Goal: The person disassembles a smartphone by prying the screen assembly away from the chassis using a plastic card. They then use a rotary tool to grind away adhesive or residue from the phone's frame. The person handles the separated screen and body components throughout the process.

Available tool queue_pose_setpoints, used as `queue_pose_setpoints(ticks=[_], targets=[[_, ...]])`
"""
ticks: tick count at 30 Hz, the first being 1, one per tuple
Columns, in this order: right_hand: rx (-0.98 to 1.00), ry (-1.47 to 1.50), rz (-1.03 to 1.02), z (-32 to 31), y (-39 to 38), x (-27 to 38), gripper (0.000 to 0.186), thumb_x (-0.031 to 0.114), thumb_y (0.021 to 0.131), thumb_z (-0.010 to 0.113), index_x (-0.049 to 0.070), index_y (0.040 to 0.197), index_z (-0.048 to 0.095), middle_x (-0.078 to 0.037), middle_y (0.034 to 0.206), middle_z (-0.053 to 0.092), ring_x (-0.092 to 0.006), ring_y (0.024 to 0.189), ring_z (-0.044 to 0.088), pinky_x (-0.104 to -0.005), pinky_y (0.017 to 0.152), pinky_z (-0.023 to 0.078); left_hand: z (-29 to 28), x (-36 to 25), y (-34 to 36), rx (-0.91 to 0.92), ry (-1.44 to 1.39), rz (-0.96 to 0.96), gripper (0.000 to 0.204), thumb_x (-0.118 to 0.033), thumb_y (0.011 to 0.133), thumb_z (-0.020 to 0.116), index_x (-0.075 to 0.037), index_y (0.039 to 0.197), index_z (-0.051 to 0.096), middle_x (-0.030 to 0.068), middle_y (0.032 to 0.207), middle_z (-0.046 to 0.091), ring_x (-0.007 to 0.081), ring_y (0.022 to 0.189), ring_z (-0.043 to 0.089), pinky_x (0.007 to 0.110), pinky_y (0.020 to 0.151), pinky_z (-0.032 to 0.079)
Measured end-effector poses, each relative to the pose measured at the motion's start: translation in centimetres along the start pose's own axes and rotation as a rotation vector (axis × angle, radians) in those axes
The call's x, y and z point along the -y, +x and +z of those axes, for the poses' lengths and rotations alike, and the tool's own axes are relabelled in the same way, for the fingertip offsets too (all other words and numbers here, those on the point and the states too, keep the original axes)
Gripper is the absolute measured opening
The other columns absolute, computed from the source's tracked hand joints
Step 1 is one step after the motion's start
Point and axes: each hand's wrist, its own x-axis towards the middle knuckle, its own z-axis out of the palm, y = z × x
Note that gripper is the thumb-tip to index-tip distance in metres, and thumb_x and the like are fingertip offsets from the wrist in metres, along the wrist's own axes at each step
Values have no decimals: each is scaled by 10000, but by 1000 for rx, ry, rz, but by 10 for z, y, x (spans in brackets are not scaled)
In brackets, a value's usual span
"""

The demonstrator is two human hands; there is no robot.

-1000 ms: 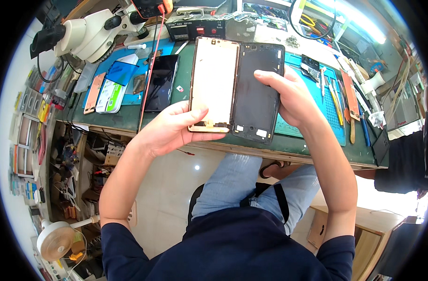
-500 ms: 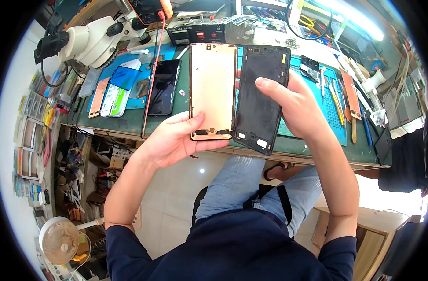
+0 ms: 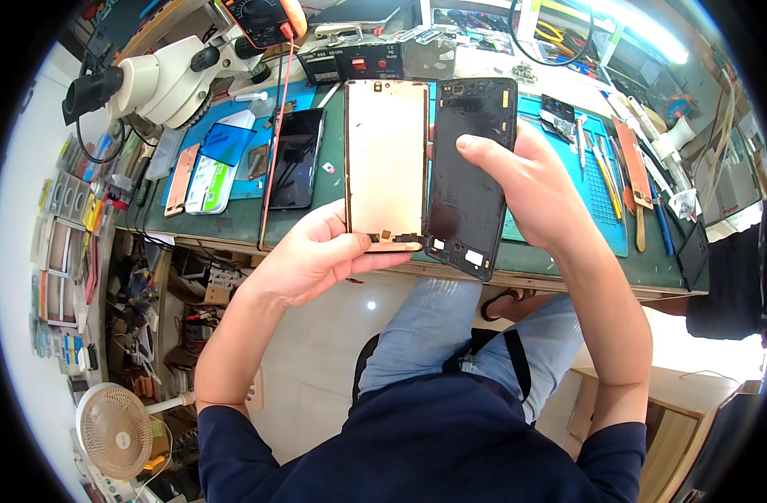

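And here we are, both hands busy over the front edge of the tabletop [image 3: 334, 126]! The left hand [image 3: 316, 258] has the gold panel [image 3: 387, 159], pinching it at its lower left corner, thumb flat on the face, fingers tucked underneath along the bottom edge. Over to the right hand [image 3: 541, 189]: it grips the black frame [image 3: 471, 193] by the right side, thumb laid across the face, fingers wrapped behind, fingertips just peeking out past the far edge.

Side by side they go, panel on the left and upright, frame on the right and slightly tilted, its lower end leaning toward the panel. Down there the two come very close; whether they touch, I can't tell from here.

Look around them! Just left lies a dark phone [image 3: 299, 159], a red cable [image 3: 276, 142] running along its side from the meter [image 3: 256, 17] up top. Further left, the white box [image 3: 209, 186] sits beneath a blue film [image 3: 229, 144], with the microscope [image 3: 148, 84] looming above. On the right, slim tools [image 3: 605, 184] rest on the blue mat [image 3: 605, 239].
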Motion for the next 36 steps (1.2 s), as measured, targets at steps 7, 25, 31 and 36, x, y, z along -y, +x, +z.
queue_pose_setpoints(ticks=[7,25,31,36], targets=[[-23,-77,-46,2,-4,5,298,153,1009,593,-45,1230,623,-91,1157,701,-140,1007,666,-304,881,539,-1,0,-1,15,20,13,425,-67,1052,504,39,1458,435,195,1424,568,327,1314,581,455,1139,477],[-54,-2,-110,-3,-9,-1,281,162,1011,605,-36,1209,630,-51,1096,694,-98,955,623,-291,834,523,12,-3,-4,-55,183,45,399,-24,1049,487,33,1443,455,141,1406,582,248,1294,591,421,1125,485],[-49,164,-66,-8,-12,-4,292,170,1001,626,-32,1212,625,-60,1100,691,-116,956,651,-296,830,545,25,-9,-9,-98,239,56,403,-15,1041,483,39,1440,452,136,1394,584,234,1266,604,403,1098,508],[-51,244,-15,-12,-12,-8,312,151,994,629,-38,1241,600,-84,1122,694,-140,968,680,-299,839,572,38,-15,-10,-142,214,54,391,-21,1033,516,51,1415,473,131,1344,612,210,1203,631,382,1054,538]])
